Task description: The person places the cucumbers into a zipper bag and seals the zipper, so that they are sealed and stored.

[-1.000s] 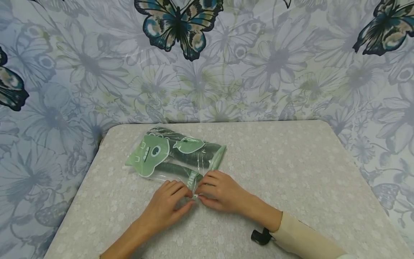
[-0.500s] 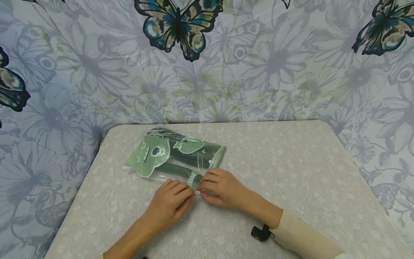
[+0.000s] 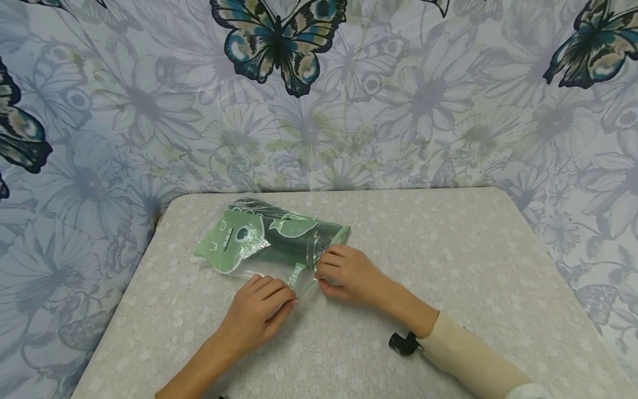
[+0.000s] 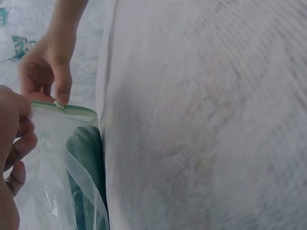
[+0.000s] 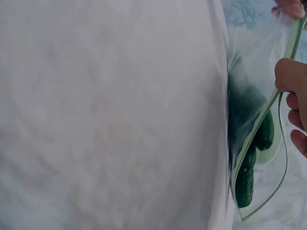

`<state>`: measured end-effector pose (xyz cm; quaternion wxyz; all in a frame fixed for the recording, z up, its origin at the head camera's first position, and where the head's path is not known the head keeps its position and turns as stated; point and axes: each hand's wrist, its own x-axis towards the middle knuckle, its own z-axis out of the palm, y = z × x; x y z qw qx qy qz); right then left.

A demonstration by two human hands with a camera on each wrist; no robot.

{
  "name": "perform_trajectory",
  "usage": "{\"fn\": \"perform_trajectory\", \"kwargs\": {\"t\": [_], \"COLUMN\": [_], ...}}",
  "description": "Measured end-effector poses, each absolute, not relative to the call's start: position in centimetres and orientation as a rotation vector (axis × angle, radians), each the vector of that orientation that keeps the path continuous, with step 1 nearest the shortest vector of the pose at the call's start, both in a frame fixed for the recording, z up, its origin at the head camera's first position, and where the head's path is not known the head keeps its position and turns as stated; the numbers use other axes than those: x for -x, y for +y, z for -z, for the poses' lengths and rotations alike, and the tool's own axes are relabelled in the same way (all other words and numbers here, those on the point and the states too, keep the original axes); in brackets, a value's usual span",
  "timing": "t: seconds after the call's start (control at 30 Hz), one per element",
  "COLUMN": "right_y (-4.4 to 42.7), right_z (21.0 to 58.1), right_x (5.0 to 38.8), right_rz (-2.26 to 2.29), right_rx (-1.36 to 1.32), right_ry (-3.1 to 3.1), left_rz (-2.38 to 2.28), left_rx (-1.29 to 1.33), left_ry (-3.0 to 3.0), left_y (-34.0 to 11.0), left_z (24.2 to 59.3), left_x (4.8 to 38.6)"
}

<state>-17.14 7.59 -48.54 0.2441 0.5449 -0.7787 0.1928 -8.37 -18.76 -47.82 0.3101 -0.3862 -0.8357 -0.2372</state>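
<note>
A clear slider zip bag [image 3: 226, 252] with green cartoon print lies on the table, holding dark green cucumbers [image 5: 244, 184]. My left hand [image 3: 259, 313] pinches the near corner of its mouth. Further along the green-edged rim, my right hand [image 3: 354, 277] pinches the small white slider [image 4: 58, 104] between thumb and finger. In the right wrist view, the two edges of the mouth lie together between my hands and gape apart beyond my right hand. Cucumber ends show through that gap. My left fingertips partly hide the bag's corner.
The table [image 3: 448, 249] has a pale floral cloth, and its far edge meets a wall hanging [image 3: 428, 111] of flowers and butterflies. A small black device [image 3: 404, 343] is worn at my right wrist.
My right hand has moved along the bag's mouth, away from my left hand, with the slider in its pinch. My left hand has stayed at the near corner.
</note>
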Motion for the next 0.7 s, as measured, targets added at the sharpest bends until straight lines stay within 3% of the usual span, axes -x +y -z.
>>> {"fn": "perform_trajectory", "kwargs": {"t": [0.7], "right_y": [8.7], "right_z": [49.5], "right_x": [21.3], "right_rz": [-0.475], "right_rx": [-1.411], "right_ry": [-2.269], "left_rz": [0.616], "left_rx": [0.993], "left_ry": [-2.184], "left_y": [-18.9], "left_z": [47.2], "left_x": [9.0]}}
